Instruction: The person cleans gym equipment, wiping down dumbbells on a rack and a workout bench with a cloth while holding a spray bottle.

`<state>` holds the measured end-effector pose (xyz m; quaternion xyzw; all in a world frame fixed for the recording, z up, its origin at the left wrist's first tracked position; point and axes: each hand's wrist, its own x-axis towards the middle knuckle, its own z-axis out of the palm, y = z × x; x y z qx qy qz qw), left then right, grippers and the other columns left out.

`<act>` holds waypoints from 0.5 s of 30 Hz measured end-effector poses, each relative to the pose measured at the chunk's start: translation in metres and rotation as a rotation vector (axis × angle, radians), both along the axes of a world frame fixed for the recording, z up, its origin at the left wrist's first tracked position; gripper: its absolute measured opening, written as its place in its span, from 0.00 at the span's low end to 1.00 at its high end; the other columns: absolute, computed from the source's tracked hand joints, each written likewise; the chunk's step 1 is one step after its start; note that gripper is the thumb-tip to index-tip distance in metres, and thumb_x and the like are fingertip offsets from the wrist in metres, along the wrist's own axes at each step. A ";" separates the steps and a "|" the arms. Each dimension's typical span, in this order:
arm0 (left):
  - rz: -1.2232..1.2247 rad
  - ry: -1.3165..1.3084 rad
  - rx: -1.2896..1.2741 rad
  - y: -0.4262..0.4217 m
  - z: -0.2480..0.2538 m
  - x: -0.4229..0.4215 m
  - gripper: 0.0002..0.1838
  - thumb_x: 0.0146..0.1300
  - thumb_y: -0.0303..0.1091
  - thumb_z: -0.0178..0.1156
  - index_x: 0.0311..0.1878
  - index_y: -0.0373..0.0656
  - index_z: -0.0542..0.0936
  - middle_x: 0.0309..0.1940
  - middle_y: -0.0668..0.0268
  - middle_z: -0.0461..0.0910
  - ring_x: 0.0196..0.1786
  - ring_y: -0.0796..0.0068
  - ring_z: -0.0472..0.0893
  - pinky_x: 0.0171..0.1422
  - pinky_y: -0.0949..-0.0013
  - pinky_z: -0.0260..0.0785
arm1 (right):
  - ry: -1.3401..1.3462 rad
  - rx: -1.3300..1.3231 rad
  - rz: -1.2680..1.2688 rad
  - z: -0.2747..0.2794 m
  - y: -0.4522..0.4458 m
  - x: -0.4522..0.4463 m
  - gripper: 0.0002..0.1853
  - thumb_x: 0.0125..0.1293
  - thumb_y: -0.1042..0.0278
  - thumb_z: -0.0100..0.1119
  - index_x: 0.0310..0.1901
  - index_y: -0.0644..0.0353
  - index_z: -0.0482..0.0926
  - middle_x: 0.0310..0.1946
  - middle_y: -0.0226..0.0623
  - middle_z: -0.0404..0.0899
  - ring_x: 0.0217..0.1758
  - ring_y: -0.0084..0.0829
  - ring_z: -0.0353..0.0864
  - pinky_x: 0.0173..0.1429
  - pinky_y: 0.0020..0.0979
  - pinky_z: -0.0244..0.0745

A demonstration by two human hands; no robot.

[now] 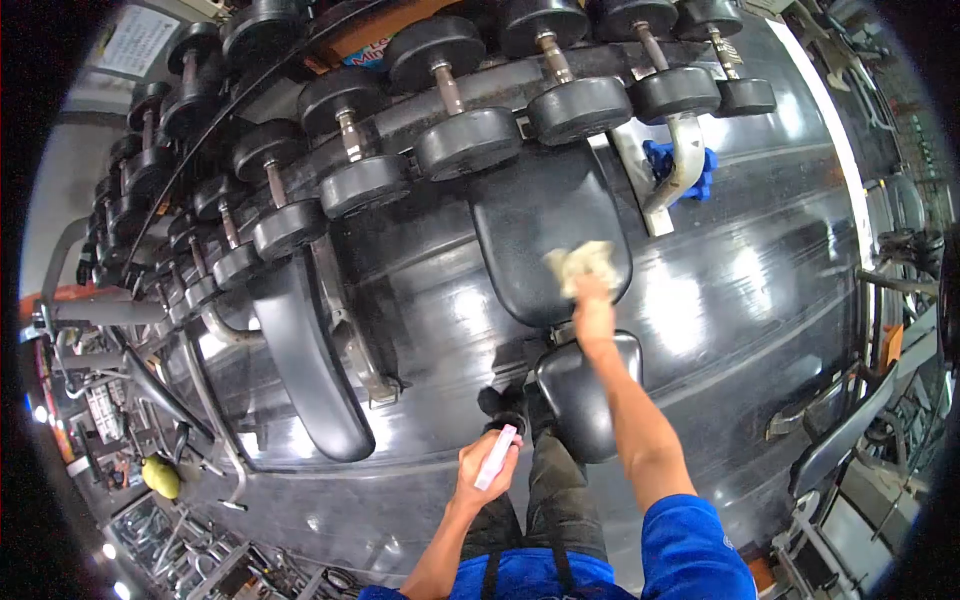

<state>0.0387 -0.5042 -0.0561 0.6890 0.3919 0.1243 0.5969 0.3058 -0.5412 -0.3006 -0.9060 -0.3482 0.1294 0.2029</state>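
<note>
My right hand (594,292) is closed on a crumpled cream cloth (583,266), which lies against the black padded backrest (540,215) of a bench near its lower right edge. Below the backrest is the bench's smaller seat pad (590,395), partly covered by my right forearm. My left hand (482,470), held in front of my legs, is wrapped round a narrow pale pink object (497,458). Only the object's top shows, so its kind is unclear.
Racks of black dumbbells (468,140) run across the top and down the left. Another padded bench (310,360) stands at left. A blue object (700,175) sits behind a metal rack leg (686,165). Exercise machines (850,430) line the right side of the shiny black floor (720,380).
</note>
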 end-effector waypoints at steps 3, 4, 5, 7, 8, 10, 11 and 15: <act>-0.038 0.001 -0.029 -0.008 0.010 -0.016 0.07 0.59 0.18 0.62 0.40 0.34 0.82 0.33 0.58 0.85 0.34 0.64 0.87 0.41 0.68 0.78 | 0.174 0.167 0.213 0.008 0.015 -0.069 0.25 0.57 0.81 0.56 0.57 0.53 0.80 0.55 0.49 0.80 0.61 0.50 0.78 0.62 0.46 0.76; -0.040 -0.033 0.006 -0.010 0.015 -0.023 0.07 0.59 0.18 0.61 0.40 0.34 0.82 0.33 0.58 0.85 0.34 0.65 0.86 0.40 0.68 0.77 | 0.302 0.104 0.141 0.013 0.025 -0.084 0.18 0.62 0.76 0.58 0.54 0.55 0.81 0.46 0.44 0.85 0.48 0.42 0.86 0.52 0.41 0.81; -0.036 -0.069 0.040 -0.014 0.020 -0.030 0.07 0.59 0.18 0.61 0.40 0.35 0.82 0.32 0.58 0.84 0.33 0.66 0.86 0.40 0.69 0.77 | 0.566 0.048 0.135 0.020 0.026 -0.093 0.17 0.64 0.75 0.58 0.55 0.55 0.80 0.45 0.46 0.84 0.47 0.41 0.85 0.52 0.40 0.80; -0.014 -0.095 0.059 -0.026 0.035 -0.053 0.06 0.60 0.19 0.61 0.40 0.35 0.82 0.31 0.59 0.84 0.31 0.69 0.85 0.38 0.70 0.76 | 0.856 0.104 0.153 0.041 0.016 -0.117 0.15 0.68 0.71 0.57 0.55 0.57 0.80 0.39 0.46 0.84 0.41 0.34 0.84 0.48 0.36 0.78; -0.001 -0.094 0.050 -0.030 0.042 -0.066 0.06 0.60 0.19 0.61 0.41 0.36 0.82 0.31 0.60 0.84 0.30 0.71 0.84 0.37 0.70 0.75 | 0.874 0.229 0.177 0.052 0.005 -0.131 0.14 0.70 0.69 0.57 0.55 0.58 0.80 0.34 0.44 0.84 0.37 0.28 0.82 0.45 0.33 0.77; 0.014 -0.060 -0.007 -0.041 0.058 -0.093 0.06 0.61 0.20 0.61 0.41 0.37 0.83 0.30 0.62 0.84 0.28 0.75 0.81 0.35 0.72 0.73 | 1.158 0.345 0.018 0.078 -0.018 -0.155 0.13 0.74 0.70 0.52 0.57 0.60 0.79 0.37 0.29 0.84 0.38 0.20 0.79 0.43 0.28 0.76; 0.016 -0.024 -0.053 -0.046 0.066 -0.107 0.06 0.61 0.21 0.61 0.41 0.37 0.83 0.29 0.63 0.83 0.27 0.77 0.80 0.34 0.72 0.72 | 1.284 0.424 -0.126 0.104 -0.034 -0.164 0.15 0.74 0.69 0.53 0.59 0.60 0.77 0.42 0.29 0.83 0.42 0.21 0.80 0.47 0.28 0.76; 0.004 -0.008 -0.127 -0.070 0.095 -0.150 0.06 0.62 0.22 0.61 0.41 0.39 0.83 0.29 0.68 0.83 0.25 0.82 0.75 0.31 0.74 0.69 | 1.650 0.787 -0.494 0.191 -0.110 -0.191 0.19 0.76 0.64 0.49 0.65 0.57 0.72 0.59 0.33 0.78 0.58 0.28 0.79 0.62 0.33 0.73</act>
